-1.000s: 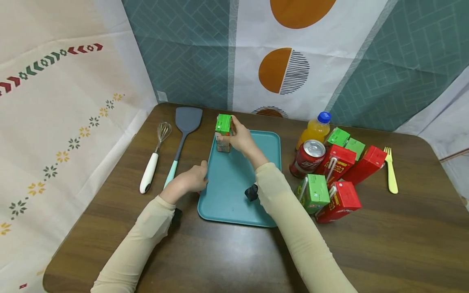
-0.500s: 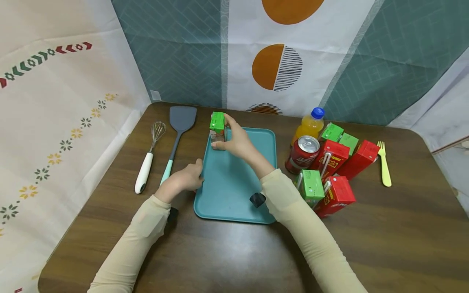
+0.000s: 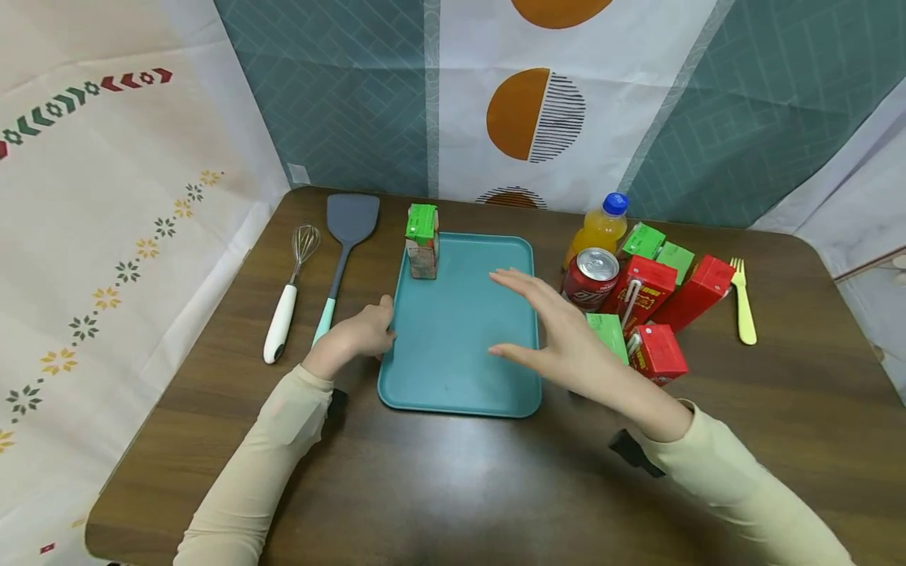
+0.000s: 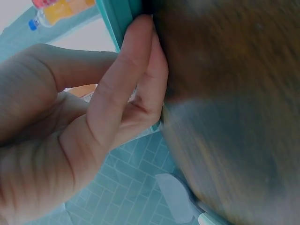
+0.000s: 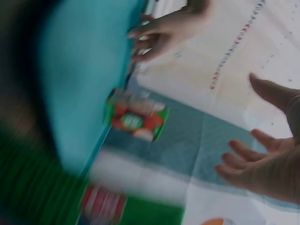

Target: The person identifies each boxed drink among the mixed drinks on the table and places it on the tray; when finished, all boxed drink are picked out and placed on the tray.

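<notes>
A teal tray (image 3: 460, 346) lies on the table, with a green-topped drink carton (image 3: 422, 244) upright in its far left corner. At the tray's left edge my left hand (image 3: 359, 330) holds the rim, its fingers bent against the outer side; the left wrist view shows these fingers (image 4: 136, 51) close up. My right hand (image 3: 566, 334) is over the tray's right edge, thumb and fingers spread apart, with nothing between them. It partly covers another green carton (image 3: 607, 334). In the right wrist view the carton on the tray (image 5: 136, 115) stands apart from that hand.
Right of the tray cluster a red can (image 3: 591, 279), an orange juice bottle (image 3: 600, 228) and several red cartons (image 3: 658, 354) and green ones. A yellow fork (image 3: 743, 303) lies beyond. To the left are a whisk (image 3: 283, 314) and a spatula (image 3: 350, 220).
My right hand has let go of the green-topped carton and moved right and nearer, leaving it standing on the tray. My left hand stays at the tray's left edge.
</notes>
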{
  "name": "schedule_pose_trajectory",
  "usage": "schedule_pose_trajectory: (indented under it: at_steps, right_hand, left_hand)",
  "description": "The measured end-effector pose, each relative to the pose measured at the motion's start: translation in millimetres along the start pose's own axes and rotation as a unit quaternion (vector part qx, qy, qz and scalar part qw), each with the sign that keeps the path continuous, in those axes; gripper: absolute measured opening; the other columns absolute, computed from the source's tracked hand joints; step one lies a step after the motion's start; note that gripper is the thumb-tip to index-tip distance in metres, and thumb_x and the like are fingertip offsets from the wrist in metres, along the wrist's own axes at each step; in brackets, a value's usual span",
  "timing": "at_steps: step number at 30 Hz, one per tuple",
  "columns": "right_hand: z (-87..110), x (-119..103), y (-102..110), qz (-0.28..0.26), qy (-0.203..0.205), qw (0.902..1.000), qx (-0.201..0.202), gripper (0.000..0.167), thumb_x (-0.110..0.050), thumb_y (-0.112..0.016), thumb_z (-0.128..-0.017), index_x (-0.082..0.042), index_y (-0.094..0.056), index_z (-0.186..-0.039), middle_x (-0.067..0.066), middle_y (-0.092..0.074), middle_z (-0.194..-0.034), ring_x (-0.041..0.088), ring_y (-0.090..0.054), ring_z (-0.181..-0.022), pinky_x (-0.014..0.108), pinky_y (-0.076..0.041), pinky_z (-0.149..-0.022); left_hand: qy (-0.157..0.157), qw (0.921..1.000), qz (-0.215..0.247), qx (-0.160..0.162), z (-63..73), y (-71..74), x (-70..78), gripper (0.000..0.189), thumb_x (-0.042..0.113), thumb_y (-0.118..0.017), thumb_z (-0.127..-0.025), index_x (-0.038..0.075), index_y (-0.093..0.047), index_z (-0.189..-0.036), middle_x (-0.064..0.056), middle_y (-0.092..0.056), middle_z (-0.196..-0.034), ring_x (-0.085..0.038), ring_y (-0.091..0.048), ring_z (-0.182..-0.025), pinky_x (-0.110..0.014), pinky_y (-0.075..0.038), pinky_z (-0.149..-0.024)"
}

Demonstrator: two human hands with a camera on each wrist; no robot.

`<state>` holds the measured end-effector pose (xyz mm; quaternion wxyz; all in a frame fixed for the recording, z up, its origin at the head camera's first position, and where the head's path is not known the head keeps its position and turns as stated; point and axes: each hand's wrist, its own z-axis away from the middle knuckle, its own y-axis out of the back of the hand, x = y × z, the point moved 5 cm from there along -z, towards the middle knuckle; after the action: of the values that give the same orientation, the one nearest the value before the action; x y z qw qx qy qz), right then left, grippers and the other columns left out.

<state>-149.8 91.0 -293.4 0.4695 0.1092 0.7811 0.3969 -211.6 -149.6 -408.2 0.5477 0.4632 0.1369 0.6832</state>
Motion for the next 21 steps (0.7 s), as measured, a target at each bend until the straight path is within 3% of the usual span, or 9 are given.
schedule_pose_trajectory:
  at_steps: [6, 11, 17, 21]
  right_hand:
    - [38.9, 23.5, 31.8, 0.053, -0.003, 0.9985, -0.012, 0.082, -0.026, -0.082, -0.07, -0.022, -0.04, -0.141, -0.002, -0.036, -0.146, 0.017, -0.033, -0.134, 0.05, -0.044, -0.092]
    - [57.1, 33.8, 51.8, 0.131, 0.012, 0.9906, -0.036, 0.088, -0.028, -0.084, -0.068, -0.018, -0.038, -0.142, 0.003, -0.039, -0.142, 0.021, -0.042, -0.125, 0.047, -0.045, -0.089]
    - [61.9, 38.0, 58.1, 0.244, 0.045, 0.9668, -0.062, 0.091, -0.038, -0.083, -0.067, -0.009, -0.039, -0.141, 0.012, -0.042, -0.14, 0.03, -0.042, -0.125, 0.052, -0.038, -0.095]
    - [56.3, 51.7, 53.7, 0.263, 0.004, 0.9596, -0.1, 0.09, -0.035, -0.084, -0.066, -0.002, -0.041, -0.137, 0.016, -0.048, -0.133, 0.032, -0.047, -0.119, 0.053, -0.041, -0.094]
  left_hand:
    - [-0.004, 1.0, 0.003, -0.001, 0.5, 2.2, -0.2, 0.066, 0.005, -0.04, -0.097, -0.013, 0.004, -0.141, -0.019, -0.063, -0.081, -0.021, -0.062, -0.061, -0.028, -0.043, -0.056]
    - [0.004, 1.0, 0.005, 0.003, 0.4, 3.3, -0.4, 0.067, 0.005, -0.04, -0.097, -0.013, 0.006, -0.142, -0.026, -0.063, -0.094, -0.021, -0.064, -0.063, -0.029, -0.046, -0.058]
    - [0.002, 1.0, 0.003, 0.003, 0.2, 2.2, 0.6, 0.067, 0.005, -0.04, -0.097, -0.013, 0.006, -0.142, -0.026, -0.062, -0.094, -0.021, -0.063, -0.062, -0.029, -0.046, -0.057]
    - [0.003, 1.0, 0.006, 0.006, 0.1, 0.6, 1.4, 0.066, 0.004, -0.041, -0.097, -0.013, 0.004, -0.142, -0.029, -0.061, -0.098, -0.021, -0.063, -0.062, -0.029, -0.047, -0.058]
